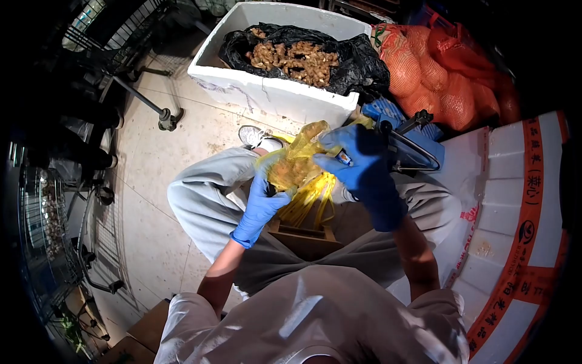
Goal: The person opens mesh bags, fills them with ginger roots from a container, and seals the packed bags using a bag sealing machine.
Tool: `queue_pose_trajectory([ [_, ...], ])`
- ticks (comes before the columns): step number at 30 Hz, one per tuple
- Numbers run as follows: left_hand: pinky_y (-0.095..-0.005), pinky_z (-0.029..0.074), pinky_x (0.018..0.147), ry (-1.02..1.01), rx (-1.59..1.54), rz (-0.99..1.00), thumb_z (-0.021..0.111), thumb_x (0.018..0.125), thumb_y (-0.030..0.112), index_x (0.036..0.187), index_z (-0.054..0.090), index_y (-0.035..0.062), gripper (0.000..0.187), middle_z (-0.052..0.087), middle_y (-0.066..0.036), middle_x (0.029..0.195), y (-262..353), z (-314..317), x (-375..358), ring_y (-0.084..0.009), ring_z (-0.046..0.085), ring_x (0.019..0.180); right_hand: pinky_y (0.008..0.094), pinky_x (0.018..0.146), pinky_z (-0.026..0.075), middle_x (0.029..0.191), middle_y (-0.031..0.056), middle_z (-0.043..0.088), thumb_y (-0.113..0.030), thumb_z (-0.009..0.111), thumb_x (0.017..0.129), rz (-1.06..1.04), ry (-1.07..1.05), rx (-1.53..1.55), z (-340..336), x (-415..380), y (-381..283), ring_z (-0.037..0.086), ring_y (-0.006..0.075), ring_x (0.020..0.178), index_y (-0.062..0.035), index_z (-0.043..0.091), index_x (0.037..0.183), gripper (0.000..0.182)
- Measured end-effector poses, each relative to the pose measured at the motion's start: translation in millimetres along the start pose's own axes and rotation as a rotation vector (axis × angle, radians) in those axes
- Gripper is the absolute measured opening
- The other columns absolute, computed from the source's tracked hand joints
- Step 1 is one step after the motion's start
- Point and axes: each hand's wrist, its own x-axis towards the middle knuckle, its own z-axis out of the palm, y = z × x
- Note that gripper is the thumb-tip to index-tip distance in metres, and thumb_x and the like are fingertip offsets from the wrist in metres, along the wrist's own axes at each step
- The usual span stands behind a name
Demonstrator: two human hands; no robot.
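Note:
My left hand (pixel 264 203), in a blue glove, is wrapped round the lower left side of a yellow mesh bag (pixel 295 168) with knobbly brown ginger pieces inside. On the bag's right side, the gloved fingers of my right hand (pixel 367 164) close at the netting. A small blue, white and orange item (pixel 344 158) shows by the right thumb and forefinger; its kind is not clear. Below the filled bag, a bunch of yellow mesh bags (pixel 309 200) hangs between my knees. Beyond my hands, loose ginger (pixel 294 59) lies in a black plastic bag (pixel 364 64).
A white foam box (pixel 273 97) holds the black bag. Orange mesh sacks (pixel 424 79) are piled at the back right, near a blue object with a metal bar (pixel 418 148). Red-taped foam boxes (pixel 485 242) stand right. Wire carts (pixel 91 224) line the left.

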Motion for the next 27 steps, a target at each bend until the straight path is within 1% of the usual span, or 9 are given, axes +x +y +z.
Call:
queue_pose_trajectory([
  [4, -0.0253, 0.034, 0.088, 0.014, 0.019, 0.004, 0.056, 0.065, -0.005, 0.120, 0.032, 0.0021, 0.061, 0.042, -0.005, 0.112, -5, -1, -3, -0.0125, 0.040, 0.104, 0.0299, 0.052, 0.042, 0.066, 0.0073, 0.053, -0.017, 0.068, 0.062, 0.009, -0.223, -0.066, 10, -19, -1, 0.053, 0.0230, 0.063, -0.0043, 0.055, 0.068, 0.019],
  [5, -0.0249, 0.034, 0.087, 0.014, 0.021, -0.001, 0.056, 0.065, -0.005, 0.120, 0.032, 0.0020, 0.061, 0.042, -0.005, 0.112, -6, -2, -5, -0.0125, 0.040, 0.104, 0.0286, 0.053, 0.042, 0.068, 0.0073, 0.054, -0.015, 0.067, 0.063, 0.325, -0.333, 0.254, 9, -20, -2, 0.054, 0.0214, 0.062, -0.0043, 0.056, 0.065, 0.016],
  [6, -0.0249, 0.034, 0.087, 0.015, 0.020, -0.001, 0.056, 0.065, -0.005, 0.120, 0.032, 0.0020, 0.061, 0.042, -0.005, 0.112, -7, -2, -6, -0.0125, 0.040, 0.104, 0.0286, 0.053, 0.042, 0.068, 0.0073, 0.054, -0.015, 0.067, 0.063, 0.325, -0.334, 0.254, 10, -21, 2, 0.054, 0.0214, 0.062, -0.0043, 0.056, 0.065, 0.016],
  [8, -0.0247, 0.034, 0.087, 0.032, -0.001, 0.008, 0.057, 0.065, -0.005, 0.121, 0.030, 0.0027, 0.063, 0.042, -0.005, 0.113, -10, -2, -8, -0.0123, 0.041, 0.104, 0.0275, 0.054, 0.043, 0.067, 0.0077, 0.054, -0.017, 0.069, 0.061, -0.036, -0.180, 0.142, 12, -25, 14, 0.053, 0.0198, 0.061, -0.0040, 0.057, 0.065, 0.018],
  [9, -0.0247, 0.034, 0.087, 0.032, -0.003, 0.008, 0.057, 0.065, -0.005, 0.121, 0.030, 0.0027, 0.063, 0.042, -0.005, 0.113, -12, -3, -10, -0.0123, 0.041, 0.104, 0.0246, 0.056, 0.043, 0.066, 0.0056, 0.054, -0.015, 0.068, 0.062, 0.328, -0.233, 0.343, 9, -26, 14, 0.053, 0.0151, 0.061, -0.0041, 0.059, 0.066, 0.015],
  [13, -0.0249, 0.034, 0.088, 0.131, -0.119, -0.050, 0.056, 0.066, -0.006, 0.122, 0.029, 0.0035, 0.063, 0.042, -0.005, 0.113, -19, -6, -18, -0.0119, 0.041, 0.103, 0.0217, 0.060, 0.040, 0.071, 0.0023, 0.057, -0.006, 0.058, 0.066, 0.708, 0.155, 0.554, -8, -19, 6, 0.051, 0.0085, 0.064, -0.0033, 0.059, 0.072, 0.007],
  [20, -0.0234, 0.037, 0.084, 0.167, -0.079, -0.097, 0.054, 0.066, -0.008, 0.122, 0.029, 0.0038, 0.063, 0.042, -0.005, 0.113, -23, -8, -30, -0.0113, 0.042, 0.103, 0.0254, 0.056, 0.041, 0.067, 0.0070, 0.055, -0.016, 0.068, 0.063, 0.329, -0.159, 0.225, -1, -17, 0, 0.052, 0.0160, 0.059, -0.0040, 0.060, 0.079, 0.022],
  [26, -0.0221, 0.038, 0.081, 0.138, -0.111, -0.076, 0.053, 0.064, -0.010, 0.122, 0.028, 0.0039, 0.065, 0.043, -0.004, 0.112, -20, -8, -30, -0.0116, 0.044, 0.101, 0.0329, 0.058, 0.043, 0.068, 0.0107, 0.051, -0.016, 0.070, 0.056, -0.060, -0.157, -0.161, 6, -33, 29, 0.053, 0.0256, 0.065, -0.0065, 0.060, 0.082, 0.030],
  [27, -0.0221, 0.038, 0.081, 0.142, -0.111, -0.076, 0.053, 0.064, -0.010, 0.122, 0.028, 0.0039, 0.065, 0.043, -0.004, 0.112, -18, -9, -30, -0.0116, 0.044, 0.101, 0.0335, 0.061, 0.042, 0.070, 0.0103, 0.052, -0.015, 0.070, 0.056, 0.125, -0.224, -0.047, 0, -34, 29, 0.053, 0.0254, 0.068, -0.0066, 0.060, 0.080, 0.027],
])
